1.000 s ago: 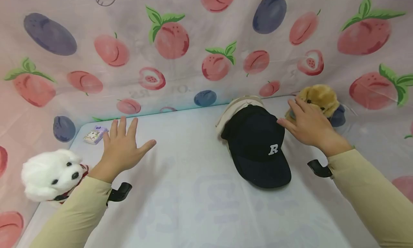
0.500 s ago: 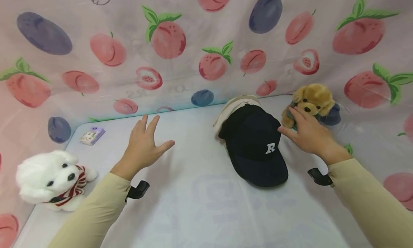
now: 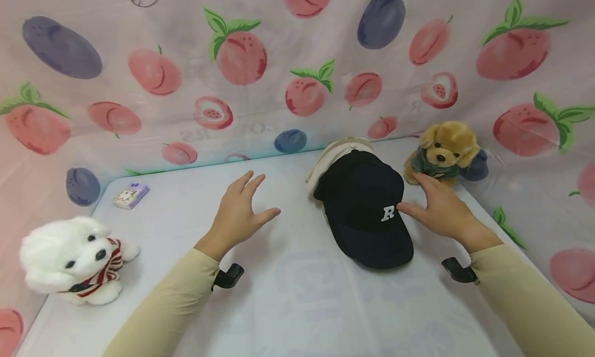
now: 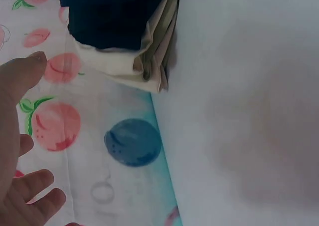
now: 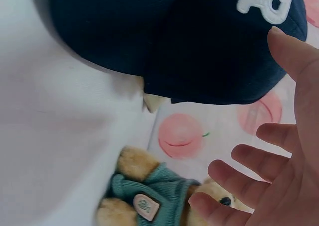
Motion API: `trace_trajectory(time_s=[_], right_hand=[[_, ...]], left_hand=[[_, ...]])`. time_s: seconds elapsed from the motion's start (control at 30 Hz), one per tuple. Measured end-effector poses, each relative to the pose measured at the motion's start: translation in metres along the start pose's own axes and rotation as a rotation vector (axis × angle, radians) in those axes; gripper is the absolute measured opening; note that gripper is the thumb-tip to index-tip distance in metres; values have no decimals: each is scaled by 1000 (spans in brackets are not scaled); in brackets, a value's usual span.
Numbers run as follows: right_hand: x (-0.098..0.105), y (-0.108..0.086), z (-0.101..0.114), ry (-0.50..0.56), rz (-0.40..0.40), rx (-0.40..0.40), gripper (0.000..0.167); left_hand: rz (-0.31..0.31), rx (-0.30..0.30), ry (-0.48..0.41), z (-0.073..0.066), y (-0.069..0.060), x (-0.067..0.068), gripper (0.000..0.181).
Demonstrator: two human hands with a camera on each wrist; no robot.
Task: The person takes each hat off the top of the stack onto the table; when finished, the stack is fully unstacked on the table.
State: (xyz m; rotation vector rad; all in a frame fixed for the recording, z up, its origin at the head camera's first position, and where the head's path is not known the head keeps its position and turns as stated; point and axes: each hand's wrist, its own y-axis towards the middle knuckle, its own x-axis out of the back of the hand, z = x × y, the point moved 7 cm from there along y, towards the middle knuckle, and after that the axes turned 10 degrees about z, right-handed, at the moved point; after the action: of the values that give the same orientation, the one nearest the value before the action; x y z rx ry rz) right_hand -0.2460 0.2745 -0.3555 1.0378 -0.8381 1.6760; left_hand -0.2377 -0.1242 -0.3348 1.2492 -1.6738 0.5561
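Note:
A dark navy baseball cap (image 3: 364,212) with a white letter R lies on a cream cap (image 3: 337,153), both on the white table. My right hand (image 3: 441,210) is just right of the navy cap, fingers spread, thumb beside the letter; whether it touches cannot be told. In the right wrist view, the fingers (image 5: 239,181) hold nothing. To the left of the caps hovers my left hand (image 3: 239,217), thumb spread toward them and holding nothing. The left wrist view shows the cream cap's layered folds (image 4: 144,66) under the navy one.
A tan plush dog (image 3: 441,155) in a green sweater sits at the back right, close behind my right hand. A white plush dog (image 3: 74,259) with a striped scarf sits at the left. Near the back left corner lies a small purple packet (image 3: 131,196). Fruit-printed cloth (image 3: 186,88) hangs behind.
My left hand has moved right, from near the purple packet toward the caps. My right hand has drawn down slightly from the tan plush dog, uncovering it. The caps stay in place.

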Motion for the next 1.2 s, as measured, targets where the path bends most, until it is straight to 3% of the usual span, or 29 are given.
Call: trace_trajectory(time_s=[0.43, 0.6, 0.87, 1.2], right_hand=[[-27, -8, -7, 72, 47, -23, 95], [-36, -11, -9, 89, 61, -32, 93], [-53, -14, -11, 144, 134, -20, 91], [-64, -15, -11, 214, 184, -11, 88]], left_hand=[[97, -68, -189, -28, 23, -44, 76], [88, -103, -231, -39, 30, -55, 69], [136, -93, -422, -54, 40, -70, 68], [175, -112, -520, -73, 59, -88, 68]])
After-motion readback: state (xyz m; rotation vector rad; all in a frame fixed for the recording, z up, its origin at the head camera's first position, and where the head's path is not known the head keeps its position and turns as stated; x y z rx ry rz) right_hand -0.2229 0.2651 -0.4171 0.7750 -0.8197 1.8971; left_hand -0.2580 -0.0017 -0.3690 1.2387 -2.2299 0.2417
